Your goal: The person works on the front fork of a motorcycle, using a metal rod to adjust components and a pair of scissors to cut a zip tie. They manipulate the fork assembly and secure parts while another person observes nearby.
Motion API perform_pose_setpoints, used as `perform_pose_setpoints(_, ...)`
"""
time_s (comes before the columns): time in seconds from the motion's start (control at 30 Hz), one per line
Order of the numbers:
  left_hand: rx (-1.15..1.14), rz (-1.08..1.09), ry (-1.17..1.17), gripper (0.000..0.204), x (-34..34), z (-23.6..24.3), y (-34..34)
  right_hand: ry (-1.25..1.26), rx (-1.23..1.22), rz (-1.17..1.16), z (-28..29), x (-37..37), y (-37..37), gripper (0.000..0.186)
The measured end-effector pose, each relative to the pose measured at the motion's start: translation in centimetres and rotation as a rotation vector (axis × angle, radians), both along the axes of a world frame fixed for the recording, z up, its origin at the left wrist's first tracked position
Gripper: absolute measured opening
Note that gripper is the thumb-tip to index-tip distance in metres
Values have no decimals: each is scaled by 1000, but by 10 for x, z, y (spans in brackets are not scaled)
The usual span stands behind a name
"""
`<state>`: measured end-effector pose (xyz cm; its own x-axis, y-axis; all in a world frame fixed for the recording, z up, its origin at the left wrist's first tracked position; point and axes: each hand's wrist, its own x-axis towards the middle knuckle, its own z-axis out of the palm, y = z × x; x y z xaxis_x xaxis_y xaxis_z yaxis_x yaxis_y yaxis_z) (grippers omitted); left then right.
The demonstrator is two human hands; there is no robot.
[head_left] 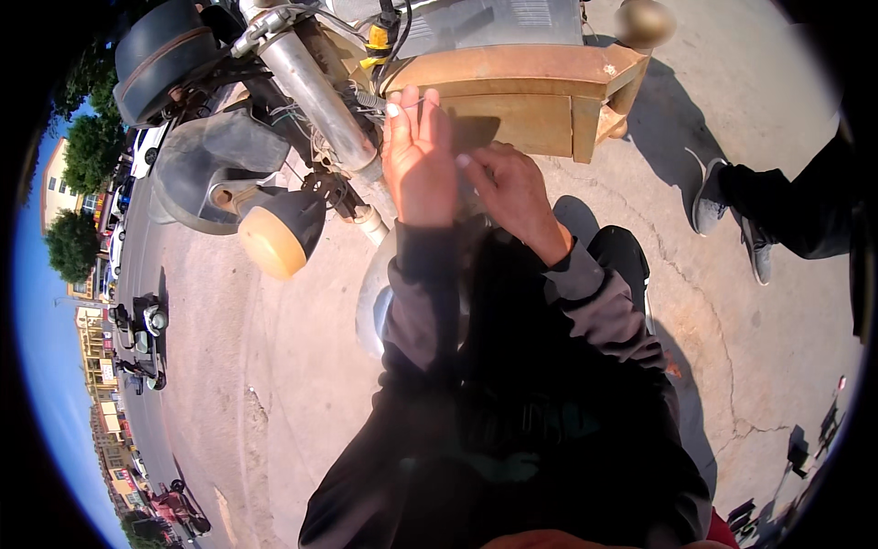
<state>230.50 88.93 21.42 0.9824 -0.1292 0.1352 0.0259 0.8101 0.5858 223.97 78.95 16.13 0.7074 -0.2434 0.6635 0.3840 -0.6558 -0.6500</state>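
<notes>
My left hand (418, 165) is raised beside the front of a three-wheeled motor vehicle, its palm toward me and fingers stretched upward. Its fingertips are against thin wires next to a grey ribbed cable sleeve (369, 100); no firm grip on them shows. Just to the right, my right hand (514, 188) has its fingers curled and thumb pressed in toward the left palm. Anything in that pinch is too small to make out. Behind both hands is a tan metal panel (526, 119), carrying a dark shadow. The silver fork tube (315, 101) stands close by on the left.
A black plastic fender (215, 156) and an orange-lensed lamp (273, 242) jut out at left. Yellow tape (377, 44) wraps some cables above. On the right, another person's shoe (709, 197) rests on the cracked concrete (677, 265). Parked motorbikes (142, 334) line the road.
</notes>
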Motion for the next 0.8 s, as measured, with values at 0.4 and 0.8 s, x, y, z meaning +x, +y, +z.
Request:
perform_pose_setpoints(0.4,76,64,-15,25,21,-20,1,122,745,24,45,-125,-98,38)
perform_pose_setpoints(0.8,91,40,-25,29,11,-14,3,13,866,422,92,-150,-66,39)
